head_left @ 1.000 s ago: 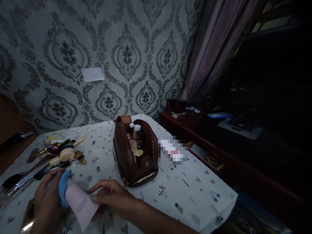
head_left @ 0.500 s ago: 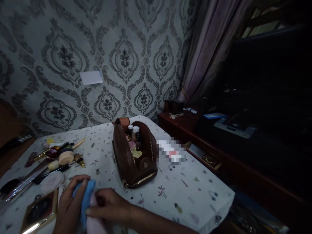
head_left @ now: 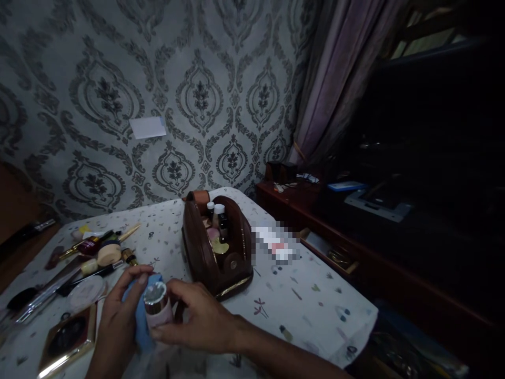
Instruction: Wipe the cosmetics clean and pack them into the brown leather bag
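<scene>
A pink cosmetic tube (head_left: 158, 310) with a shiny round cap stands cap-up between my hands, low in the head view. My right hand (head_left: 197, 321) is closed round the tube from the right. My left hand (head_left: 118, 321) presses a blue cloth (head_left: 141, 323) against the tube's left side. Just behind them an open brown leather toiletry bag (head_left: 205, 258) stands on the table with small bottles inside.
The table carries a patterned white cloth (head_left: 315, 305). At the left lie several brushes and cosmetics (head_left: 94, 252), a round compact (head_left: 86, 292) and a gold-framed item (head_left: 67, 339). A dark wooden cabinet (head_left: 355, 263) runs along the right.
The tube has been turned from lying flat, with its crimped end toward me, to standing with its cap toward me. Both hands shifted right and closer to the bag.
</scene>
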### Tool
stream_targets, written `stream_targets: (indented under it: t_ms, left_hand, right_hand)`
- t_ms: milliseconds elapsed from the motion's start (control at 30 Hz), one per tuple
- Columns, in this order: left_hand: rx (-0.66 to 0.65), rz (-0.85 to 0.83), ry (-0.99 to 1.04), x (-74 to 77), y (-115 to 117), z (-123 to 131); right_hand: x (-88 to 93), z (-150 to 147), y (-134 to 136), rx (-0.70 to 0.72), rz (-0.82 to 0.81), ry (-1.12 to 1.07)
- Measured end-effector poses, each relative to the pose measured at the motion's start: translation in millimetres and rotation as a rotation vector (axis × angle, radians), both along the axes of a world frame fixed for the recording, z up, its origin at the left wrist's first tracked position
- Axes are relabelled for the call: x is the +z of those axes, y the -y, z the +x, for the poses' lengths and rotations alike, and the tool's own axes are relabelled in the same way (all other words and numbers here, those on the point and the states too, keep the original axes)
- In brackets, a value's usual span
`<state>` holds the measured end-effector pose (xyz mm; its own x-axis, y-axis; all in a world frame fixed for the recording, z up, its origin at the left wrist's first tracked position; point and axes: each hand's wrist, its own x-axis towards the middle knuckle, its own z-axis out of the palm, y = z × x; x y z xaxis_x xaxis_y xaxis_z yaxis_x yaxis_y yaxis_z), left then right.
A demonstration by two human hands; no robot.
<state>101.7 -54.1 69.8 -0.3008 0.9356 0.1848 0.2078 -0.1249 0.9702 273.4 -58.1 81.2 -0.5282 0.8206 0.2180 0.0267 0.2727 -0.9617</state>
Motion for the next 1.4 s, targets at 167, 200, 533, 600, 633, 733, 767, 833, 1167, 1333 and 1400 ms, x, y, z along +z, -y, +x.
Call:
stream_targets:
  t_ms: [167, 200, 533, 600, 633, 733, 767, 833, 1167, 1333, 1400]
  left_hand:
    - [-0.166, -0.01, 0.019, 23.6, 4, 32]
    - [-0.203, -0.015, 0.047, 26.2, 3, 38]
    - [-0.389, -0.095, 0.181, 18.2, -17, 67]
    - [-0.4, -0.133, 0.176, 22.8, -20, 71]
    - [-0.406, -0.148, 0.177, 26.1, -22, 73]
    - [-0.432, -0.142, 0.174, 36.9, -30, 78]
    - [-0.437, -0.126, 0.161, 40.3, -32, 80]
    - [-0.444, -0.094, 0.101, 47.1, -36, 82]
    - [-0.466, 0.192, -0.411, 68.4, -49, 74]
    - [-0.492, 0.212, -0.483, 67.4, -52, 73]
    - [-0.478, 0.217, -0.505, 66.6, -53, 72]
  right_hand:
    - [29.8, 27, 1, -0.074, 0.139, 0.003]
    - [32.4, 31, 1, -0.087, 0.155, -0.004]
    - [50.2, 70, -10, -0.259, 0.146, -0.315]
    - [56.7, 77, -12, -0.298, 0.153, -0.352]
    - [59.9, 80, -13, -0.317, 0.17, -0.358]
    - [67.9, 88, -14, -0.362, 0.233, -0.381]
    - [69.6, 90, -15, -0.367, 0.248, -0.39]
    - [70.7, 91, -15, -0.372, 0.264, -0.41]
    - [51.8, 89, -14, -0.443, 0.287, -0.468]
    - [43.9, 89, -6, -0.441, 0.3, -0.49]
    - [41.2, 90, -1, -0.435, 0.318, -0.498]
